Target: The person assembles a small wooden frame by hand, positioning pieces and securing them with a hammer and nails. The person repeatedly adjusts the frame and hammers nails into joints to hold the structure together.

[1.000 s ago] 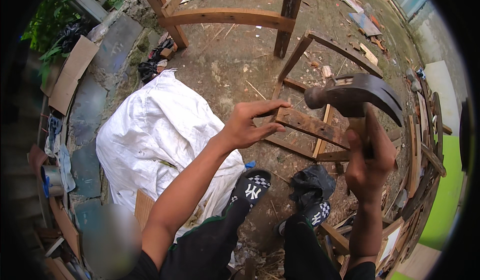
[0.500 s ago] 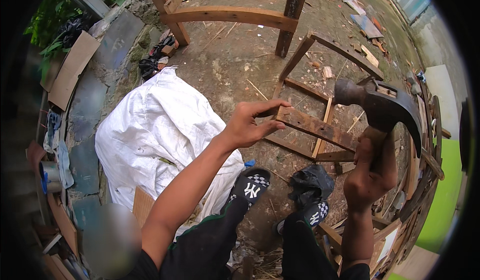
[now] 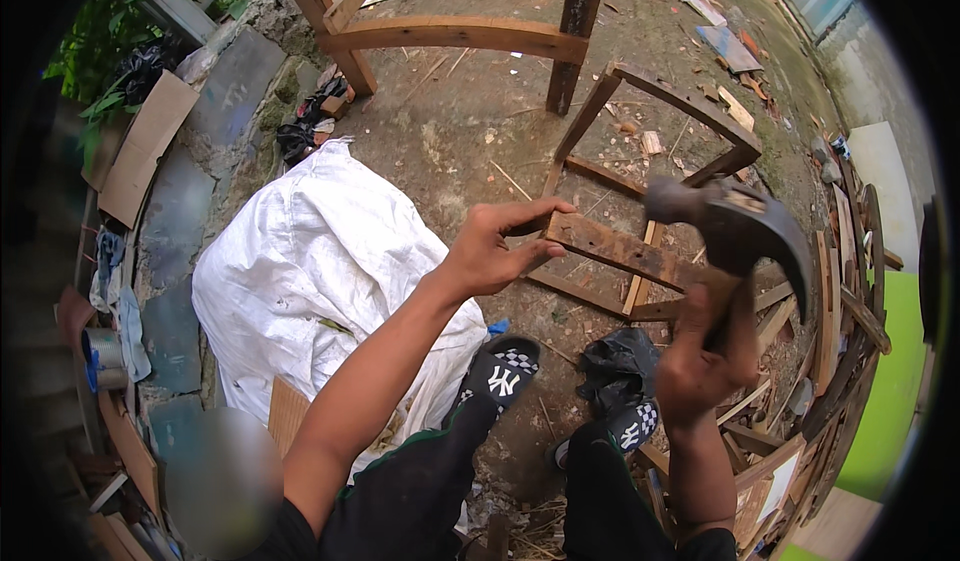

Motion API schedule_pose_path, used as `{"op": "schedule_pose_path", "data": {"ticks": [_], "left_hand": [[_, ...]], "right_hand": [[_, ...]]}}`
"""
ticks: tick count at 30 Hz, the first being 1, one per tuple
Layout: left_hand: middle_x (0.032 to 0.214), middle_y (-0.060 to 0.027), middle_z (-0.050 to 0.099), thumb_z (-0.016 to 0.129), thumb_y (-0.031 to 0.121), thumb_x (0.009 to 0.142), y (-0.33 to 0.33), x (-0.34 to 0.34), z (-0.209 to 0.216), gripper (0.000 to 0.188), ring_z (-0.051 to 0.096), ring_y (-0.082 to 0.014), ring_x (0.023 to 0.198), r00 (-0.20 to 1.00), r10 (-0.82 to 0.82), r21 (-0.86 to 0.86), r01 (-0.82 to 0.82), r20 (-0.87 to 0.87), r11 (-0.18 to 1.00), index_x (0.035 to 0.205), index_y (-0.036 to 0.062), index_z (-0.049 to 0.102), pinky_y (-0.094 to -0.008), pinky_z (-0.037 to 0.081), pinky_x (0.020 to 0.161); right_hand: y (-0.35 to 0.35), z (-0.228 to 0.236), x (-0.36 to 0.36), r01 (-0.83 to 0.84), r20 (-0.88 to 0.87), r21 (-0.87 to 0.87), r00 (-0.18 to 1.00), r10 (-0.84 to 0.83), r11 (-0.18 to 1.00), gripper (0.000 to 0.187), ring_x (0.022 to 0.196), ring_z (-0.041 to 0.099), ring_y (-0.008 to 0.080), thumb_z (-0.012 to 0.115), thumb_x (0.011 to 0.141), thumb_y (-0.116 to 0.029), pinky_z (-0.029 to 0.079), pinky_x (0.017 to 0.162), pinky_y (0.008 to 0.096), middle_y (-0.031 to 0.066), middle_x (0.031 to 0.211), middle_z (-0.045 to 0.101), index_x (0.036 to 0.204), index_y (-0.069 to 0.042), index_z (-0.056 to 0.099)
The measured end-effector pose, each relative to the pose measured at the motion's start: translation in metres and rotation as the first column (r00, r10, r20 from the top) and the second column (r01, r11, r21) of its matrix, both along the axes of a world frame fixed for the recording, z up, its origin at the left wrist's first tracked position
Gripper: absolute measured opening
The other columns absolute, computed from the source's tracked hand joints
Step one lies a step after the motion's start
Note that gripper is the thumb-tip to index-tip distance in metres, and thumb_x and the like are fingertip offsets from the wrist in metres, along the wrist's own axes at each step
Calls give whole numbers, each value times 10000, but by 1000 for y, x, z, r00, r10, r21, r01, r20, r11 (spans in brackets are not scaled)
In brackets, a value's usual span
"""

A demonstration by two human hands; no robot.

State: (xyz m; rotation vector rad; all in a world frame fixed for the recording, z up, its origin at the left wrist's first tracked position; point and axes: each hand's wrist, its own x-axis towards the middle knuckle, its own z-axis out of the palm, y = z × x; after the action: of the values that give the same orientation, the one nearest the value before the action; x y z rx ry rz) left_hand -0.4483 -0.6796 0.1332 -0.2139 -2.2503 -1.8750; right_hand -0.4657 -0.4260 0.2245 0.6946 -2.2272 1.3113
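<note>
My left hand [image 3: 500, 249] pinches the near-left end of a short wooden strip [image 3: 625, 251] between thumb and fingers. Small dark holes or nail marks dot the strip's face. In my right hand [image 3: 705, 361] is a claw hammer [image 3: 738, 223], gripped by its wooden handle, its dark metal head raised beside the strip and slightly blurred. The hammer's face points left and its claw curves down to the right. The strip's far end is hidden behind the right hand and hammer. Beneath both lies a wooden frame [image 3: 690, 101] on the ground.
A white woven sack [image 3: 320, 251] spreads at the left. Wooden furniture legs with a crossbar [image 3: 450, 37] stand at the back. Black plastic [image 3: 622, 369] lies near my feet. Scrap wood [image 3: 830, 321] is piled along the right, and a cardboard piece [image 3: 148, 149] leans at the left wall.
The hammer and my right hand have shifted left and slightly down toward the strip. My left hand holds the strip nearly in the same place.
</note>
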Motion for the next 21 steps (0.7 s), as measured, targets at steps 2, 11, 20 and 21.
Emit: {"op": "schedule_pose_path", "data": {"ticks": [2, 11, 20, 21], "left_hand": [[1215, -128, 743, 797, 13, 872, -1, 0, -1, 475, 694, -166, 1127, 1000, 1, -1, -1, -21, 1000, 1320, -40, 650, -327, 545, 1008], [1211, -121, 741, 769, -42, 865, -1, 0, -2, 478, 696, -166, 1121, 1000, -3, -7, 3, 2, 1000, 1326, -45, 647, -336, 558, 999], [1116, -138, 779, 831, 53, 848, 0, 2, -5, 481, 727, -141, 1053, 999, 41, 36, -40, -13, 999, 1304, 5, 686, -305, 555, 920], [1119, -138, 778, 832, 54, 846, 1, 1, -5, 484, 727, -142, 1052, 999, 44, 35, -44, -17, 998, 1305, 6, 686, -304, 554, 918]], "right_hand": [[-14, -6, -1, -217, 125, 261, 974, 190, 941, 445, 939, 742, 388, 694, 884, 56, 577, 833, 425, 264, 1074, 714, 1314, 110, 592], [-3, 15, 0, -23, 21, 121, 1000, 20, 992, 436, 887, 743, 397, 685, 892, 59, 586, 779, 432, 261, 1057, 710, 1320, 87, 606], [-11, 32, -9, -97, -28, 225, 994, 106, 969, 481, 904, 747, 379, 722, 867, 72, 587, 759, 409, 273, 1082, 711, 1333, 86, 607], [-10, 27, -8, -41, -105, 131, 993, 55, 991, 458, 903, 749, 373, 726, 862, 75, 590, 758, 403, 269, 1095, 712, 1308, 84, 619]]}}
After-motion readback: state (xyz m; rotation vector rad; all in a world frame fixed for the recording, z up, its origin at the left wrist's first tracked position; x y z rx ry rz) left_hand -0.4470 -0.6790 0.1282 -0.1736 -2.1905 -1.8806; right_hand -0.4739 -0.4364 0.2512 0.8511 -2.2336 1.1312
